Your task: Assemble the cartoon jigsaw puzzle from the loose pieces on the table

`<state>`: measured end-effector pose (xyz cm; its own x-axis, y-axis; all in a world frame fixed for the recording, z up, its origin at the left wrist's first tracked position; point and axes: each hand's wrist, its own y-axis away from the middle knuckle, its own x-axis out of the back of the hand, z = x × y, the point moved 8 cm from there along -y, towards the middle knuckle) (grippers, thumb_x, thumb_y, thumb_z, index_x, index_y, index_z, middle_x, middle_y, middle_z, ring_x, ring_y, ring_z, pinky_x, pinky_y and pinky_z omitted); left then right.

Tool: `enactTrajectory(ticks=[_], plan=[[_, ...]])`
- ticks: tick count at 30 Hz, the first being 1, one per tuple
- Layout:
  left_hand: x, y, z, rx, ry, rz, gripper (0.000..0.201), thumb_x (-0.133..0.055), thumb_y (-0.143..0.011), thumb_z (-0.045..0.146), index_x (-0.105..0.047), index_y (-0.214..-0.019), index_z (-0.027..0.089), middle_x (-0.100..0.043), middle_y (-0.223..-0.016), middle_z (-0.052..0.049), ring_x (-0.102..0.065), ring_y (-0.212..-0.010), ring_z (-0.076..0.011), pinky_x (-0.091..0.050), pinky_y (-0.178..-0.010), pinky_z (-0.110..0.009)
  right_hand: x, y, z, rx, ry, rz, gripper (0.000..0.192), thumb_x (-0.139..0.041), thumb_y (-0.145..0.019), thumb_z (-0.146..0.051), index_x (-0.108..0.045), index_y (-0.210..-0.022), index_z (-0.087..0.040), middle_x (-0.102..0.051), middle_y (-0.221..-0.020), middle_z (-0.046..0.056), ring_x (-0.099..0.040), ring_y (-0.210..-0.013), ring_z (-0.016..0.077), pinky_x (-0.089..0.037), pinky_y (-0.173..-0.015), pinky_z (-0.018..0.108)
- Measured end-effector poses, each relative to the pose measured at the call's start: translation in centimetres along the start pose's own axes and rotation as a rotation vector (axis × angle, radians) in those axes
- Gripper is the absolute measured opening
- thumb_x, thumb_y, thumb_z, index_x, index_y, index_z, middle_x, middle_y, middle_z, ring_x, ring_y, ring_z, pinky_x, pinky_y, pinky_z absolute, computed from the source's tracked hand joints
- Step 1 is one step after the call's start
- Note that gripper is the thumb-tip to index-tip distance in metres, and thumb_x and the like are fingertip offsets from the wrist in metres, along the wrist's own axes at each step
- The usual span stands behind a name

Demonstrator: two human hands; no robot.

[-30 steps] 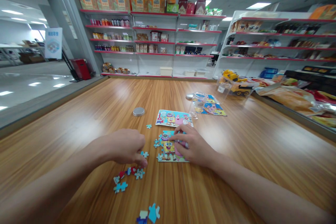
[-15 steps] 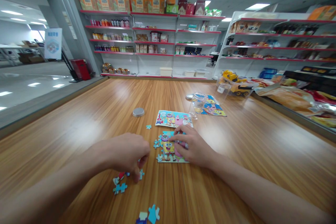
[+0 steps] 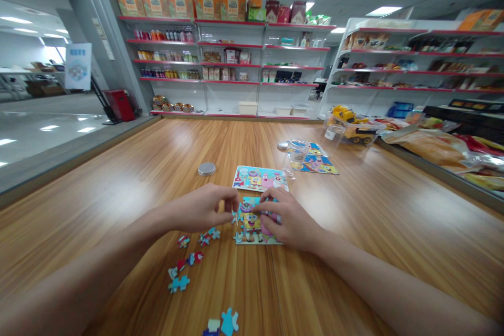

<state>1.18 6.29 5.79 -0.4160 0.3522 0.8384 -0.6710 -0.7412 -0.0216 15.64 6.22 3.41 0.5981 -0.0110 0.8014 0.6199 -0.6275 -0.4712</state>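
Far left on the wooden table (image 3: pixel 129 178), loose puzzle pieces (image 3: pixel 185 265) lie scattered near the person's left forearm, some blue, some red, with two more pieces (image 3: pixel 221 323) at the bottom edge of the view. Just above them the left hand (image 3: pixel 205 210) reaches toward the middle, its fingers (image 3: pixel 231 202) pinched narrowly together at the left edge of the puzzle; whether a piece sits between them is too small to tell. A few pieces (image 3: pixel 208 236) lie right under this hand.

In the middle sits the half-built puzzle (image 3: pixel 250 228), a bright cartoon picture, flat on the table and close to the person. The right hand (image 3: pixel 287 220) rests on its right side, fingers spread loosely and pressing down on the top of it, holding nothing.

Beyond the puzzle, a finished cartoon picture card (image 3: pixel 260 178) lies flat, and to its left, apart from it, a round metal lid (image 3: pixel 207 168). Further right stands a clear jar (image 3: pixel 296 156), just beside a second picture card (image 3: pixel 317 163). Toward the right edge a clear box holds a yellow toy truck (image 3: pixel 352 128), and bags of goods (image 3: pixel 437 147) are piled along the table's side. Store shelves (image 3: pixel 236 63) line the back wall.
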Motion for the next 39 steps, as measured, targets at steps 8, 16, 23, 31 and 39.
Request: enactTrajectory(ticks=[8, 16, 23, 31, 39], plan=[[0.6, -0.4, -5.7, 0.104, 0.001, 0.296, 0.018, -0.054, -0.087, 0.026, -0.064, -0.097, 0.016, -0.060, -0.080, 0.000, -0.048, -0.058, -0.0094, -0.037, -0.054, -0.022, 0.1, 0.0, 0.0, -0.004, -0.005, -0.009, 0.028, -0.061, -0.080, -0.013, -0.072, -0.102, -0.025, -0.057, -0.100, 0.006, -0.053, -0.095, 0.0203, -0.043, -0.087, 0.037], [-1.2, -0.4, -2.8, -0.011, -0.110, 0.259, 0.020, -0.062, -0.086, 0.033, -0.070, -0.101, 0.023, -0.057, -0.095, -0.003, -0.054, -0.074, -0.0124, -0.042, -0.065, -0.023, 0.1, 0.0, 0.0, -0.019, -0.012, -0.015, 0.029, -0.062, -0.079, -0.013, -0.072, -0.103, -0.025, -0.056, -0.100, 0.006, -0.053, -0.097, 0.0203, -0.043, -0.089, 0.037], [-1.0, -0.3, -3.7, -0.055, -0.010, 0.273, 0.017, -0.059, -0.087, 0.028, -0.069, -0.094, 0.018, -0.056, -0.089, -0.003, -0.050, -0.066, -0.0099, -0.039, -0.058, -0.021, 0.0, 0.0, 0.0, -0.014, 0.002, -0.015, 0.029, -0.061, -0.079, -0.013, -0.072, -0.103, -0.026, -0.057, -0.101, 0.006, -0.052, -0.096, 0.0210, -0.043, -0.087, 0.037], [-0.4, 0.3, -3.2, -0.186, 0.048, 0.337, 0.029, -0.047, -0.082, 0.007, -0.065, -0.101, 0.017, -0.057, -0.101, -0.005, -0.053, -0.069, -0.0102, -0.043, -0.061, -0.023, 0.1, 0.0, 0.0, -0.015, 0.012, -0.019, 0.029, -0.060, -0.081, -0.013, -0.072, -0.104, -0.026, -0.057, -0.100, 0.006, -0.053, -0.096, 0.0206, -0.043, -0.087, 0.037], [-1.0, 0.4, -2.7, -0.292, 0.011, 0.273, 0.041, -0.043, -0.072, -0.001, -0.069, -0.098, 0.018, -0.062, -0.105, -0.006, -0.061, -0.090, -0.0164, -0.049, -0.083, -0.031, 0.1, 0.0, -0.1, 0.003, 0.017, -0.006, 0.029, -0.060, -0.080, -0.013, -0.072, -0.103, -0.025, -0.058, -0.099, 0.006, -0.053, -0.095, 0.0206, -0.044, -0.086, 0.037]])
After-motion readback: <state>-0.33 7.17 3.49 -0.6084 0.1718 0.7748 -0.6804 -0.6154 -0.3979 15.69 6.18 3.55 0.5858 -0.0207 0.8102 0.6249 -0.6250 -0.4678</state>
